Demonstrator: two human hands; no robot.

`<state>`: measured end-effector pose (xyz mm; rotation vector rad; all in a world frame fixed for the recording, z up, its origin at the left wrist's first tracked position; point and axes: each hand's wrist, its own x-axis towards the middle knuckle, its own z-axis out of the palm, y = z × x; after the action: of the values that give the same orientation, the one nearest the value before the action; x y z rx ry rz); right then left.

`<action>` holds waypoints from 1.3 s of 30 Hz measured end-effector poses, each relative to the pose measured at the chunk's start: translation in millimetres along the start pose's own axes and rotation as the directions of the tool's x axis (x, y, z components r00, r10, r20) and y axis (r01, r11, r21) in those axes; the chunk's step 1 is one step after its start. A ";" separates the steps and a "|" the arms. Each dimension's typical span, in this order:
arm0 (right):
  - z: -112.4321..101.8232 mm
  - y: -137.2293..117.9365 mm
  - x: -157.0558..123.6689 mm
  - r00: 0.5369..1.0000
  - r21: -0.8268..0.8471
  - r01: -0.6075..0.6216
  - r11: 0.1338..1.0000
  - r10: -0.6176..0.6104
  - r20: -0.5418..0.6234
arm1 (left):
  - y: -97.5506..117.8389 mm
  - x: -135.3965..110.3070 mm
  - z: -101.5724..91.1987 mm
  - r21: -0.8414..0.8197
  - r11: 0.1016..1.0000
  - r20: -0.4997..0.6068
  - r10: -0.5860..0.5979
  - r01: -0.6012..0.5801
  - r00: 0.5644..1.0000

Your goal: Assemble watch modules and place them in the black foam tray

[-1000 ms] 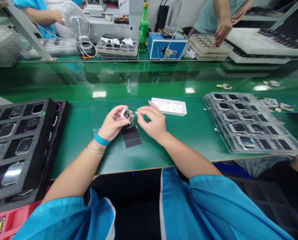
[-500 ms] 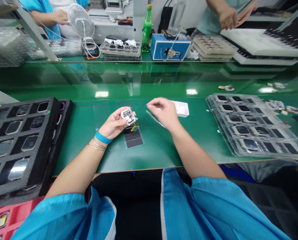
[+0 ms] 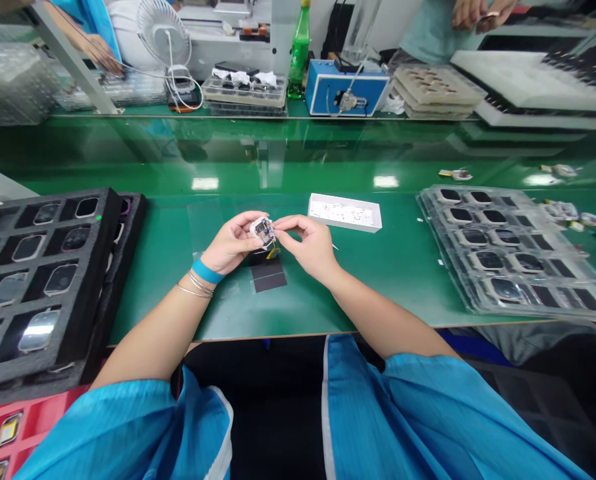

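My left hand (image 3: 234,243) holds a small white smartwatch case (image 3: 262,232) between thumb and fingers, its open side showing the circuit parts inside. A yellow flex strip (image 3: 273,253) hangs from the case's lower edge. Thumb and forefinger of my right hand (image 3: 305,247) are pinched together at the case's right edge; whatever is between them is too small to make out. The pale end of a thin tool (image 3: 335,247) shows past the right hand, the rest hidden. Below the case, dark film pieces (image 3: 269,279) lie on the green table.
A white box (image 3: 345,212) with tiny parts stands behind my right hand. Foam trays of watches (image 3: 43,280) are stacked at left, clear trays (image 3: 508,253) at right. Red tray (image 3: 28,427) is at lower left. A shelf with a fan (image 3: 164,33) and blue device (image 3: 347,90) runs behind.
My right hand has moved left and down from in front of the white box to the watch case, its fingertips now at the case's edge. The left hand still holds the case.
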<state>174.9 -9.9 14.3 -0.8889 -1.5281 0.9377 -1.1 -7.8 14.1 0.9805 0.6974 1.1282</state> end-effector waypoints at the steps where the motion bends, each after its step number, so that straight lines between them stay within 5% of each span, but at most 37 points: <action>1: 0.3 0.3 0.2 1.000 0.012 -0.003 1.000 0.003 0.006 | -0.5 0.3 -0.9 -0.002 1.000 0.006 0.002 -0.002 1.000; 7: 0.3 3.4 0.2 1.000 -0.040 0.018 0.999 -0.017 0.010 | -2.6 2.1 -4.0 0.045 0.999 -0.005 0.031 -0.030 1.000; 13: 1.3 6.1 -3.6 0.985 -0.273 0.171 0.947 -0.175 0.011 | -3.4 1.8 -1.4 0.096 0.994 -0.043 0.057 -0.053 0.997; 20: -1.1 12.2 -2.6 0.946 -0.445 0.323 0.835 -0.279 0.163 | -5.5 2.8 1.3 0.093 0.995 -0.081 0.043 -0.035 0.996; 23: -1.1 12.5 0.1 0.982 -0.339 0.180 0.924 -0.149 0.116 | -5.0 2.6 1.4 0.060 0.998 -0.074 0.017 -0.012 0.997; 26: 1.4 12.5 2.4 0.986 0.036 -0.106 0.994 0.100 0.137 | -1.9 1.4 0.4 0.015 1.000 -0.059 0.009 -0.008 0.998; 28: 3.2 13.3 3.2 0.922 0.240 -0.323 0.915 0.248 0.298 | 1.0 1.0 -1.4 -0.011 1.000 -0.057 0.020 -0.021 0.998; 31: 2.8 14.9 4.5 0.786 0.296 -0.562 0.773 0.388 0.481 | 5.0 1.5 -5.0 -0.052 0.998 -0.074 0.038 -0.042 0.997; 33: -0.9 15.2 7.0 0.772 0.277 -0.590 0.758 0.431 0.467 | 6.8 2.1 -6.7 -0.078 0.996 -0.087 0.042 -0.048 0.995; 37: -14.1 10.0 15.4 0.882 0.233 -0.436 0.869 0.361 0.304 | 7.5 2.6 -7.5 -0.091 0.996 -0.071 0.010 -0.017 0.997; 39: -20.4 4.8 18.6 0.897 0.223 -0.395 0.891 0.322 0.303 | 7.1 2.2 -6.9 -0.087 0.996 -0.054 -0.018 0.013 0.998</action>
<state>192.7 11.1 19.5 -0.8854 -1.4184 1.5559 -9.3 -3.0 17.6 0.8721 0.6926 1.1659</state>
